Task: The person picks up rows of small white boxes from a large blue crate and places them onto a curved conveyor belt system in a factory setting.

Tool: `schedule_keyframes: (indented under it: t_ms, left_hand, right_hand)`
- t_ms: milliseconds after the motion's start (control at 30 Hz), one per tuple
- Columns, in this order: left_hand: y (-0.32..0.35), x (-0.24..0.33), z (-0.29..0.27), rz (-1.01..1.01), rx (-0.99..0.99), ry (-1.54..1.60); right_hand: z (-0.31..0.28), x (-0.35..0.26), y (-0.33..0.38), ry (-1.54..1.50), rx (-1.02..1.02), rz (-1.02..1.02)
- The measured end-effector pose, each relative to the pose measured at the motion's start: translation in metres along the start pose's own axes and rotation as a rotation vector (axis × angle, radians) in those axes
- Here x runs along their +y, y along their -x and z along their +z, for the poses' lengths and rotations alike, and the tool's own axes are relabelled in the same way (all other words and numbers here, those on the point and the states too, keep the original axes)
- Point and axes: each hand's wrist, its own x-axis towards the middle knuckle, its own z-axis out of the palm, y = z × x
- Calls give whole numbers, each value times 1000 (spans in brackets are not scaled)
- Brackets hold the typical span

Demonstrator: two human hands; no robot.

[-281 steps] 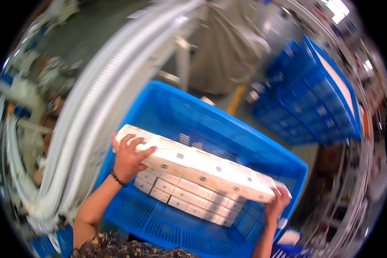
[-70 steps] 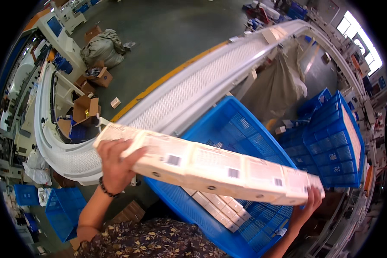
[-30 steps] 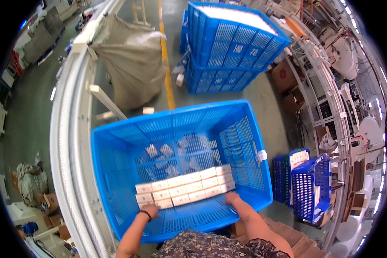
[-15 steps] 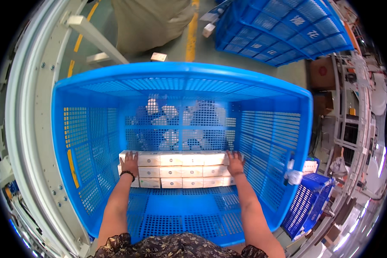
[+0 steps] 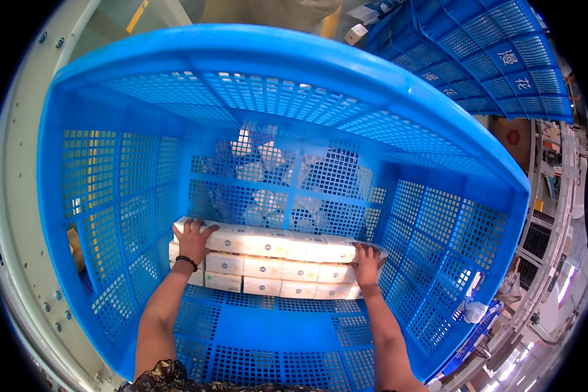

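Note:
Three stacked rows of small cream-white cartons [image 5: 266, 245] lie inside a large blue plastic crate [image 5: 287, 313]. My left hand [image 5: 193, 243] is at the left end of the top row, its fingers bent over the upper edge and the thumb spread along the top. A dark beaded bracelet circles that wrist. My right hand [image 5: 367, 256] grips the right end of the same row, fingers curled over the top. The row sits between both hands, on the cartons below. My palms hide parts of the end cartons.
More blue crates [image 5: 477, 59] stand beyond the far right corner. A pale metal frame [image 5: 23, 189] runs along the left side. One small white box [image 5: 355, 34] lies on the floor behind. Crumpled clear plastic [image 5: 474, 310] hangs at the right wall.
The view has moved closer and turned, so the crate looks larger and tilted. Both hands remain at the ends of the top row; my left thumb now spreads further right.

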Motion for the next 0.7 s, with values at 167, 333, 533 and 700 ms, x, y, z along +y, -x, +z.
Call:
schedule_keyframes:
  t_ms: [167,333,533,700]
  left_hand:
    - [0,0,-2,49,125,33]
    - [27,14,-86,30,273,162]
    - [139,31,-291,-8,657,73]
    - [284,25,-425,-125,947,-46]
  right_hand:
    - [-10,8,1,-52,56,1]
    - [-77,18,18,-128,242,-79]
    - [-260,-3,82,-172,576,-215]
    - [-411,-40,140,-227,802,-405]
